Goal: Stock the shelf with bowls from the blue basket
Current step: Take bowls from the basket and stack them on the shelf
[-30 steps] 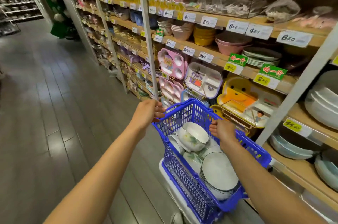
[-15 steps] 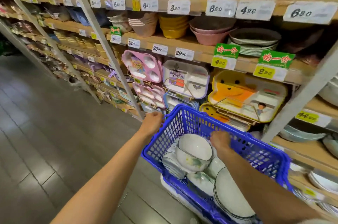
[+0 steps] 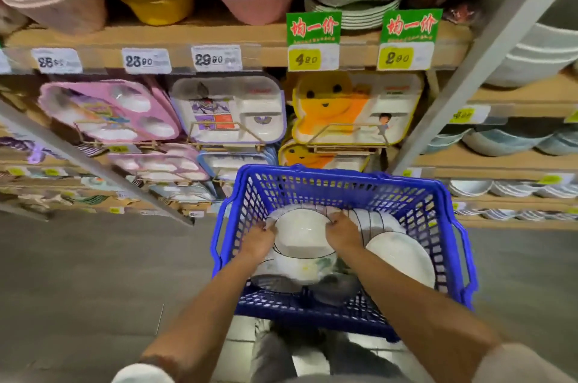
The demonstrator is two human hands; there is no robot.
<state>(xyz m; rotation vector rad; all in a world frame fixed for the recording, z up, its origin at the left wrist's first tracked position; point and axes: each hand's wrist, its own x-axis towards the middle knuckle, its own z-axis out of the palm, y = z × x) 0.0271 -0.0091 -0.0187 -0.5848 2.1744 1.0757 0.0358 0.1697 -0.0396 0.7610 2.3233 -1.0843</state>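
Left hand (image 3: 258, 240), off the basket (image 3: 344, 174) rim, joins right hand (image 3: 342, 234) grasping the bowl (image 3: 301, 232).

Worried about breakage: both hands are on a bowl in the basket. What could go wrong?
The left hand and right hand grip the bowl only at its rim; it could slip and drop onto the dishes beneath. Plates lean close beside it in the basket; lifting might knock or chip them.
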